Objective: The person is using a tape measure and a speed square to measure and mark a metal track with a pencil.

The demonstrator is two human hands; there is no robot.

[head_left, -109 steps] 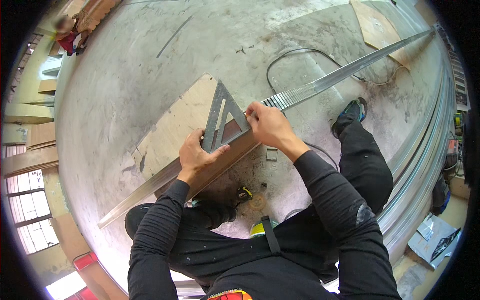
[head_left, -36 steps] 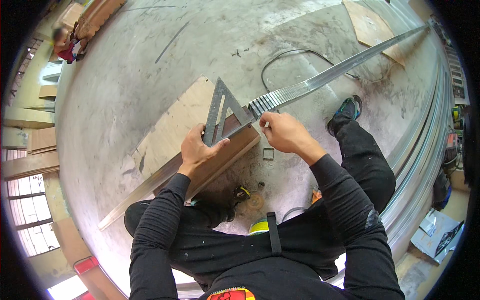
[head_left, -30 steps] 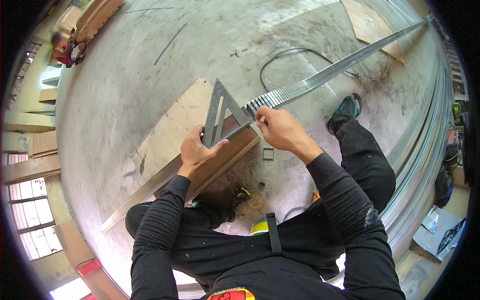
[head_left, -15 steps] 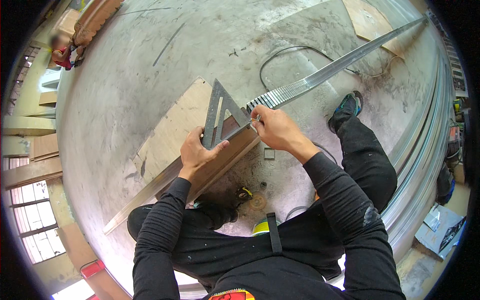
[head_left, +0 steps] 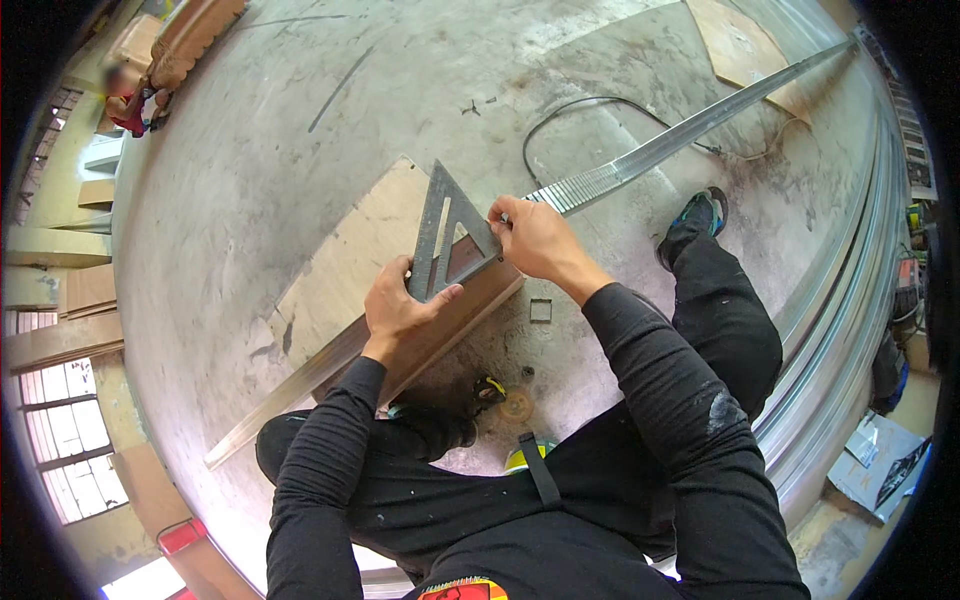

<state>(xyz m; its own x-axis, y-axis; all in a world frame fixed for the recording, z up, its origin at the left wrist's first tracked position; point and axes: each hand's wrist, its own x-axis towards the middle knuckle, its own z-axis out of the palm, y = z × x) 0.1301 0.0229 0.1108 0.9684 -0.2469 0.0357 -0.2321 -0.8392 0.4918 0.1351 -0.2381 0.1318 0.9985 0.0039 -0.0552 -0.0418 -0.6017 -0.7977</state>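
Observation:
A dark triangular speed square (head_left: 447, 185) lies across a long metal profile (head_left: 680, 132), over a brown wooden block (head_left: 455, 322). My left hand (head_left: 398, 308) grips the square's near left corner, thumb on its lower edge and fingers behind. At the square's right corner, my right hand (head_left: 540, 242) is closed in a pinch beside the profile. Whatever the right fingertips hold is hidden by the hand. A row of close crosswise cuts or lines marks the profile just beyond my right hand.
A pale plywood board (head_left: 345, 245) lies left of the square. A black cable (head_left: 560, 105) curls beyond the profile. A tape measure (head_left: 489, 388) and a small square metal piece (head_left: 540, 310) lie nearby. Long metal profiles (head_left: 850, 290) line the right side. Another person (head_left: 128, 105) is far left.
My right hand has shifted slightly left and up along the square's right corner, its fingertips curling out of sight. The left hand and square have barely moved.

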